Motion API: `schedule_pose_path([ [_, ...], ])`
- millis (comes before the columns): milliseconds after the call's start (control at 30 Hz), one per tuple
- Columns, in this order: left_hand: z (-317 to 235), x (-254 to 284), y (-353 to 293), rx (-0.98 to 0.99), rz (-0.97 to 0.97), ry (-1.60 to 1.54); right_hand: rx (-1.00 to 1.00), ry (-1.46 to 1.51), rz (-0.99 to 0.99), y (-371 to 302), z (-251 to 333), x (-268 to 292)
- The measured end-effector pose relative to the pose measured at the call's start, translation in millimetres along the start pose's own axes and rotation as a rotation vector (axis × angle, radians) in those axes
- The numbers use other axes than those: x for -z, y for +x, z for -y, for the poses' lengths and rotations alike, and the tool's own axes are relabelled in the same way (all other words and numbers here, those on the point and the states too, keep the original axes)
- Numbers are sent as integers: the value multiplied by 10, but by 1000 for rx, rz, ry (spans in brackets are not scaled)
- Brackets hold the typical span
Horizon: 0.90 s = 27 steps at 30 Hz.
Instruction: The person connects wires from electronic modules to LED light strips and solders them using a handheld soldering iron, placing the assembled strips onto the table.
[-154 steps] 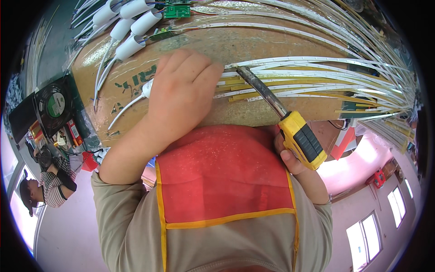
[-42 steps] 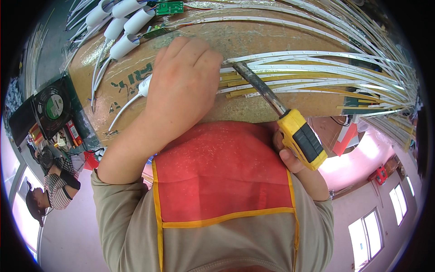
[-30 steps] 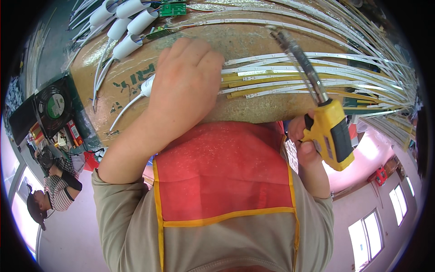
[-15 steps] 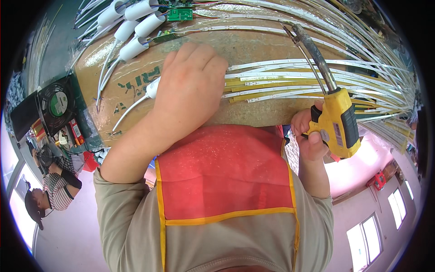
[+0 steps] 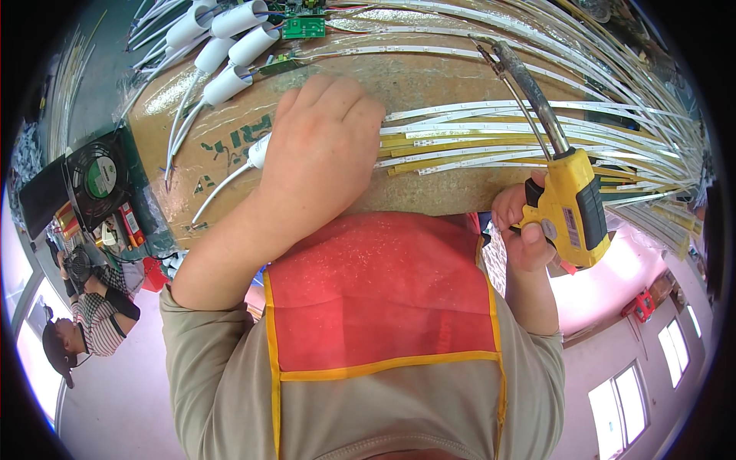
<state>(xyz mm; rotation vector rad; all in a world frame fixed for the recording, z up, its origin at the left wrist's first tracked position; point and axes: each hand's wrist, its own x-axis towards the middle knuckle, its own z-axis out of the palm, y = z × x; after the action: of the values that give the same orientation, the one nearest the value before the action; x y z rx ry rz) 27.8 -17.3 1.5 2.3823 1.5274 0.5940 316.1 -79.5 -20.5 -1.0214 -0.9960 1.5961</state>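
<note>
Head: strips (image 5: 475, 126) over cardboard (image 5: 429, 190), windows (image 5: 633, 397)

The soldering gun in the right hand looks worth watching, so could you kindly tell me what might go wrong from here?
If hot, the soldering gun could scorch the white strips its metal shaft crosses in view. Swung leftward, it might burn the left hand. The strips lie bunched, so one might snag.

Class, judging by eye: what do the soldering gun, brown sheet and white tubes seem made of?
Soldering gun: moulded, fairly dull yellow housing, probably plastic; barrel looks metal, shiny at its base.
Brown sheet: likely cardboard, by its colour; glossy patches suggest a coating.
White tubes: smooth, soft highlights; probably plastic.
</note>
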Motion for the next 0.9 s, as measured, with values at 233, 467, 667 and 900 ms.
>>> schedule_pose_path([
  [233,-11,35,-20,23,74,25,28,-9,-7,-7,-26,19],
  [467,135,535,-281,105,139,33,20,13,-3,-26,-41,55],
  [667,268,654,-419,237,216,34,28,2,-11,-28,-46,58],
  [900,649,896,116,-38,-191,394,50,24,2,-17,-79,70],
])
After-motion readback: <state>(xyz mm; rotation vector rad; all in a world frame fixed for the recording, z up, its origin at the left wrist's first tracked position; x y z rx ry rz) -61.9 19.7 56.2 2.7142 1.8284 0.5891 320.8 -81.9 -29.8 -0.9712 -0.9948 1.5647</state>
